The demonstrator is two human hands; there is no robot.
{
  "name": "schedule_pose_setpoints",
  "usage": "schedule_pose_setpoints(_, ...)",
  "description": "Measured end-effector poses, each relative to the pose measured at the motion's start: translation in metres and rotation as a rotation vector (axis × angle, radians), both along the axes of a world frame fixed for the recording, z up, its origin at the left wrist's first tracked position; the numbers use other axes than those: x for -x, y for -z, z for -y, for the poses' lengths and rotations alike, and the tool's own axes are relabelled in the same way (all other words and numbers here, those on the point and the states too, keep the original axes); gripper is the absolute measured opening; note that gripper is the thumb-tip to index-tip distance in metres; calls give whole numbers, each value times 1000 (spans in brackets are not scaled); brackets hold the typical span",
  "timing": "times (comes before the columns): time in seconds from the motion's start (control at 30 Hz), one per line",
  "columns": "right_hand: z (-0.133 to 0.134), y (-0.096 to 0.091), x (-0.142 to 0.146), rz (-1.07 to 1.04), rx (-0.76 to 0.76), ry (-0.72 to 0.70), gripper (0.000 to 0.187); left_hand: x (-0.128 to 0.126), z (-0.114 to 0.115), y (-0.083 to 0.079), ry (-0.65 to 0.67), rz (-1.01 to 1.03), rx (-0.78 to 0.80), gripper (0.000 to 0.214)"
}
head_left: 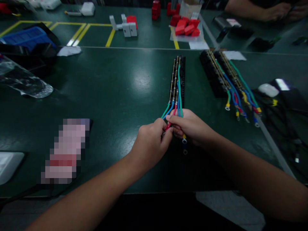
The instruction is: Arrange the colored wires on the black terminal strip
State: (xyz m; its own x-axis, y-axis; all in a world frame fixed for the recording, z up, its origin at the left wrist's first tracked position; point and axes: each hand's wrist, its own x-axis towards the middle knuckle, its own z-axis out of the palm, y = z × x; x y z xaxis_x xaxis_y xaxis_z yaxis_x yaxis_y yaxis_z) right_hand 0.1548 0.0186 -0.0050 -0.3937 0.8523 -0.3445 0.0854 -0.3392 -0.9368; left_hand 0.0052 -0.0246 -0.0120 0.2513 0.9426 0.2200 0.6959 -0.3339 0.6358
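Note:
A long black terminal strip [182,80] lies on the dark green table [115,96], with brass bars and coloured wires [178,93] running along it toward me. My left hand [150,144] is closed in a pinch on the red wire at the strip's near end. My right hand [191,126] is closed around the bundle of green and blue wires just beside it. The two hands touch. Ring terminals of the wires [184,141] stick out below my right hand.
Two more wired strips [221,73] lie to the right. Red blocks [186,27] and white parts [126,25] sit at the back. A clear plastic bag [24,83] and a blue-lidded black box [29,40] are at left. Another person's hands [276,12] rest far right.

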Motion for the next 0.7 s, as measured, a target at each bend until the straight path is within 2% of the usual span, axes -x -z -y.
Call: schedule_pose_setpoints(0.7, -1, 1, 0, 33, -1, 19, 26, 0, 3, -2, 77, -49, -21, 9)
